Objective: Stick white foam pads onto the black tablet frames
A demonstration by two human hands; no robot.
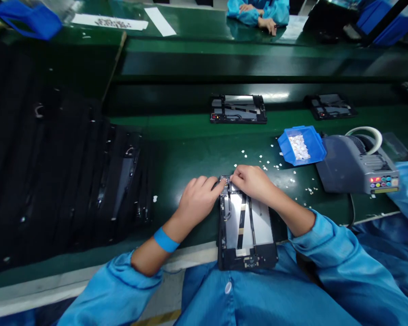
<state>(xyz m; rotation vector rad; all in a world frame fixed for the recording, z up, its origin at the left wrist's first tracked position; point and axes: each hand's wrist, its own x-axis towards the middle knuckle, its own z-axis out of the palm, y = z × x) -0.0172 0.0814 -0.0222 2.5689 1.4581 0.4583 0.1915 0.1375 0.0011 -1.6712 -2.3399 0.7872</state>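
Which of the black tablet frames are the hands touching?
The near tablet frame, overhanging the table edge; the left hand and right hand meet at its top. The other two lie untouched on the belt.

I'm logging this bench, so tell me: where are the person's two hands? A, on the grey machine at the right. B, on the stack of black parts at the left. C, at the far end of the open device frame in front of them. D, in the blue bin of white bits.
C: the left hand and right hand meet at the far end of the frame, clear of the bin.
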